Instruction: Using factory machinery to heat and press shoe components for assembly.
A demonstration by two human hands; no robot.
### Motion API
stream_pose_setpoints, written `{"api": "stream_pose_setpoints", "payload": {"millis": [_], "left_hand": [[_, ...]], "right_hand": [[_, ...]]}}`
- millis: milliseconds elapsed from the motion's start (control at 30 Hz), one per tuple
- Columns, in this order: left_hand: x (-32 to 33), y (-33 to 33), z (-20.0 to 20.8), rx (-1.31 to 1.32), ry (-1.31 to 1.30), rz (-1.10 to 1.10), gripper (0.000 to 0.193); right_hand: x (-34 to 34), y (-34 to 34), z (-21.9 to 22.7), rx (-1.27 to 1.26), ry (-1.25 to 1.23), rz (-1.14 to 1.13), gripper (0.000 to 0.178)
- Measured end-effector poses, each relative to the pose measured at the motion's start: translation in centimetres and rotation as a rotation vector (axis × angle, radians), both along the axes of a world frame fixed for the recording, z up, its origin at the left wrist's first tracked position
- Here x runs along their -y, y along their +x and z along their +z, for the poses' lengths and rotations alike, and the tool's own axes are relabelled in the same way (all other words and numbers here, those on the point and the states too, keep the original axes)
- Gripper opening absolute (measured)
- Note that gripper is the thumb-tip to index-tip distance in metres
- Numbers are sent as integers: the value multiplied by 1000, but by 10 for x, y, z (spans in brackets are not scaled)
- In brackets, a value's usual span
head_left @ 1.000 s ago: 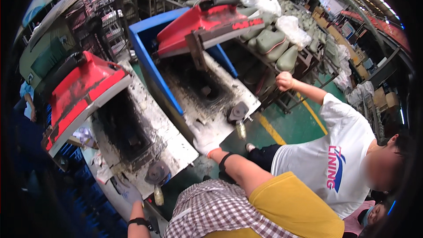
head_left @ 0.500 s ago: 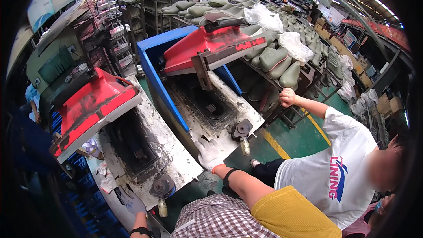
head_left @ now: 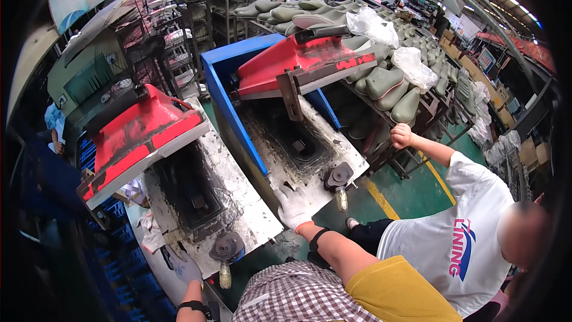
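My right hand [head_left: 293, 206], in a white glove, lies with its fingers spread on the near edge of the right press's worn white plate [head_left: 316, 194]. My left hand [head_left: 186, 266], also gloved, reaches over a pale side surface with its fingers extended, close to a small dark object [head_left: 166, 255] I cannot identify. A white cloth or glove [head_left: 150, 229] lies just beyond it. Both presses have raised red lids, the left lid [head_left: 143, 143] and the right lid [head_left: 298, 65], above dark sunken beds. A round dark knob with a taped handle [head_left: 226, 247] sits on the left plate's near corner.
A person in a white T-shirt [head_left: 441, 232] stands at right, a hand [head_left: 401, 135] on a rack edge. Green-grey shoe-shaped pieces [head_left: 384, 82] and clear plastic bags [head_left: 411, 65] fill that rack. A blue frame [head_left: 235, 116] encloses the right press. Blue crates [head_left: 125, 244] stand at left.
The view has swung a little left, so the presses and rack appear further right. Both of my hands keep about the same places against the presses.
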State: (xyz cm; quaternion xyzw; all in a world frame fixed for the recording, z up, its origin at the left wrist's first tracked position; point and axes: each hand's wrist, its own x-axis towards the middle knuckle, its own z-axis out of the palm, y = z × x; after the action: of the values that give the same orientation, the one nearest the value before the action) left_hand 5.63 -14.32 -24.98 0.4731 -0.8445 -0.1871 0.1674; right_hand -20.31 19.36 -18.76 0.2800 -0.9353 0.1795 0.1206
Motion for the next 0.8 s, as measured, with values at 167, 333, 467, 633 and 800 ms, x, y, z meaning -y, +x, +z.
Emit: {"api": "stream_pose_setpoints", "payload": {"millis": [167,333,467,633,800], "left_hand": [[-12,-9,24,37,99,20,65],[-12,-9,19,34,65,20,65],[-11,-7,18,23,63,35,66],[-11,-6,18,70,94,31,68],[-4,-2,3,31,-1,60,70]], "right_hand": [[-4,0,4,-31,-2,4,48],[-5,-2,0,15,31,-3,47],[-4,-2,5,13,41,-3,48],[-5,0,2,41,50,-15,48],[0,0,5,0,40,-4,48]]}}
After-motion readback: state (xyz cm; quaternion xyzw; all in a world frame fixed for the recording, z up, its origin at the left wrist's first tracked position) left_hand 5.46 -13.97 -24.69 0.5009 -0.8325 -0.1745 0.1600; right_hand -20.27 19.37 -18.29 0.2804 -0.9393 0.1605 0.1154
